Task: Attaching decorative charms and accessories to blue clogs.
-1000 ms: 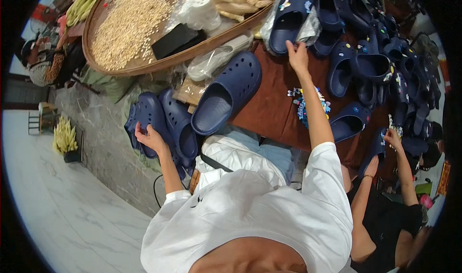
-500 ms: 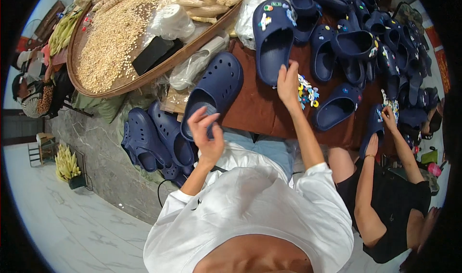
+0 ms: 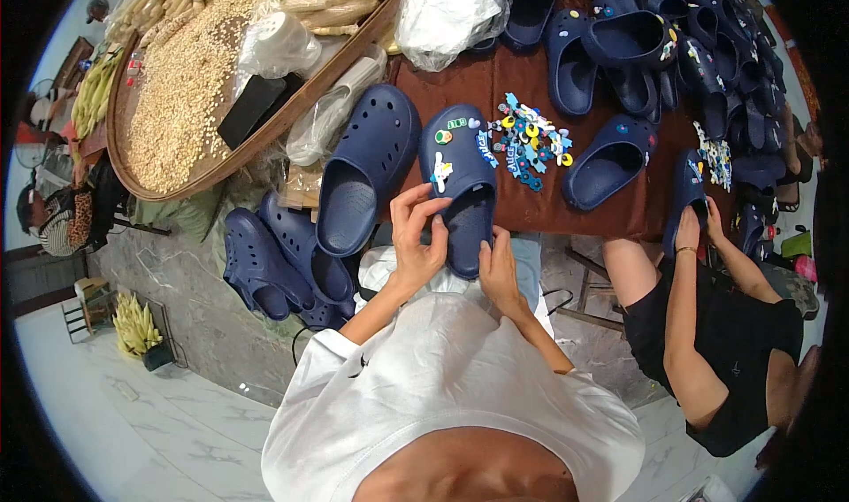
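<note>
A navy clog [image 3: 469, 223] with several charms on its toe lies in front of me, its heel toward me. My right hand [image 3: 501, 272] grips the clog's right side near the heel. My left hand [image 3: 417, 237] is at its left side, fingers bent against the edge below a white charm [image 3: 441, 173]. Just left lies a plain navy clog [image 3: 367, 170] without charms. Beyond my right hand, a pile of small colourful charms [image 3: 531, 144] rests on the brown tabletop [image 3: 522, 210].
Another decorated clog [image 3: 610, 161] is to the right, below many heaped clogs [image 3: 628, 42]. A co-worker's hands [image 3: 694, 228] hold a clog [image 3: 685, 192]. Plain clogs [image 3: 265, 259] hang at the left. A wide basket [image 3: 190, 192] of corn kernels and a plastic bag [image 3: 451, 15] stand farther back.
My right hand has drawn the decorated clog toward me and to the left, off the plastic bag. My left hand has moved right to the clog's side. The charm pile shows in full.
</note>
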A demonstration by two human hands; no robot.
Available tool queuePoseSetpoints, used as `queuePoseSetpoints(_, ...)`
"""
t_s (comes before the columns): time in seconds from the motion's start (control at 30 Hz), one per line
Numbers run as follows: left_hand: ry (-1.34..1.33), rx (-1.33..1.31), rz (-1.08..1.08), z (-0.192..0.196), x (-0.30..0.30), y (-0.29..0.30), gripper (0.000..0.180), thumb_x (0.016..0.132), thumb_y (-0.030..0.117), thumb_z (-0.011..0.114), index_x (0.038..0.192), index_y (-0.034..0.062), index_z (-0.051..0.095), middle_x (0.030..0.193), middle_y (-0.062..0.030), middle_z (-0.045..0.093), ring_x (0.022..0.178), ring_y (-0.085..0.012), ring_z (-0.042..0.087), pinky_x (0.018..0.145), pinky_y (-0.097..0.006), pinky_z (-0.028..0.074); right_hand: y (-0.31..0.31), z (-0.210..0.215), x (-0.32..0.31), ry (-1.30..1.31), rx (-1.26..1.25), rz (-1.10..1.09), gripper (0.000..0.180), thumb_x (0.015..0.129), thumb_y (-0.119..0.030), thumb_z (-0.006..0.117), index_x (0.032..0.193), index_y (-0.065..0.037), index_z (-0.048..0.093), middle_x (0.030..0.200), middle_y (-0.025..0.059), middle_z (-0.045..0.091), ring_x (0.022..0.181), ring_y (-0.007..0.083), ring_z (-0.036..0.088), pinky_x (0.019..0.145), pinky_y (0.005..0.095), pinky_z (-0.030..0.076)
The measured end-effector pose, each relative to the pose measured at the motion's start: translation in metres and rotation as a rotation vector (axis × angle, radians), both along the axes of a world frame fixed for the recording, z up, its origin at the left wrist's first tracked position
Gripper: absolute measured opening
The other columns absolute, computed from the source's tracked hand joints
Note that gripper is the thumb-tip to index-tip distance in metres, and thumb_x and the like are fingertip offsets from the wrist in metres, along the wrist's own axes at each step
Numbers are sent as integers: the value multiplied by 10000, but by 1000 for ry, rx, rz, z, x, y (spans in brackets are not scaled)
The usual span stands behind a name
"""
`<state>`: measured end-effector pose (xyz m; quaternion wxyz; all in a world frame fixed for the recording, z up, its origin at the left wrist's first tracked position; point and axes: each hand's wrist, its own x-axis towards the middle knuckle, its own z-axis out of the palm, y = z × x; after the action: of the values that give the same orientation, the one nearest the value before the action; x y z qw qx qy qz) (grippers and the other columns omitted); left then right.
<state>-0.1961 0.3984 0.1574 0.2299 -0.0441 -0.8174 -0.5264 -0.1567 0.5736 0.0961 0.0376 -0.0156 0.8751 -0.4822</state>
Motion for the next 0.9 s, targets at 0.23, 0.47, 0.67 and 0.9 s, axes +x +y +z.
queuePoseSetpoints(0.23,-175,-29,-27,-11,-4,10,346,803,-22,617,1136,63,658,1258,-178,522,1169,-329,524,967,-411,440,20,28,-55,199,128,-54,213,988,-150,518,1131,-4,576,1082,199,561,1022,388,557,887,456,437)
queuePoseSetpoints(0.47,-116,-133,-7,-15,-16,18,456,771,-11,655,1220,53,607,1281,-192,512,1188,-369,487,1008,-435,406,19,17,-164,523,469,65,322,853,-104,664,1173,-123,630,1205,121,540,1204,366,453,972,517,360)
queuePoseSetpoints(0.67,-102,-168,-22,-25,-27,19,483,757,-39,632,1229,64,603,1284,-185,502,1196,-372,468,1022,-453,398,17,-13,-195,535,540,110,339,805,-118,716,1132,-135,630,1220,118,533,1251,375,429,985,531,352)
queuePoseSetpoints(0.9,-55,-162,-38,-32,-31,14,448,755,-64,595,1183,63,637,1249,-158,541,1199,-351,487,1039,-444,393,18,-9,-192,589,503,-58,330,791,-163,746,1055,-43,588,1198,151,525,1180,368,455,965,510,371)
